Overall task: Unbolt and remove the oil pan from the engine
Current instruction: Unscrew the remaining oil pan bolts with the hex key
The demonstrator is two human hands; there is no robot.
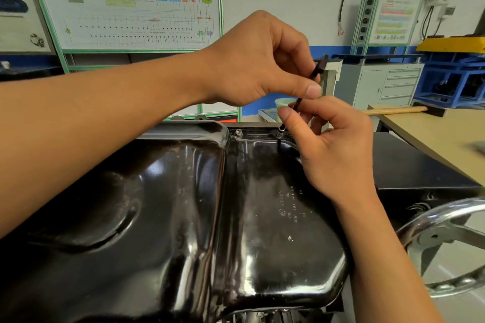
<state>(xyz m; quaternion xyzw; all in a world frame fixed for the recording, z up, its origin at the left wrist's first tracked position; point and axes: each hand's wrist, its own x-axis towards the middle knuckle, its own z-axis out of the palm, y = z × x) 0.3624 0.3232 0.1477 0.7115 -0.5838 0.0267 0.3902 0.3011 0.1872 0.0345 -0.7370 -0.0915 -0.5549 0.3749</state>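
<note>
A glossy black oil pan (183, 204) fills the lower middle of the head view, bottom side up on the engine. A thin black hex key (316, 71) stands tilted over a bolt (281, 128) on the pan's far flange. My left hand (259, 60) pinches the key's upper part between thumb and fingers. Below it, my right hand (330, 144) pinches the lower shaft just above the bolt. A second bolt (238, 132) sits in the flange to the left.
A chrome handwheel (433, 233) of the engine stand is at lower right. A wooden table (446, 136) with a hammer handle (393, 111) lies to the right. A training board (126, 2) and a grey cabinet (380, 84) stand behind.
</note>
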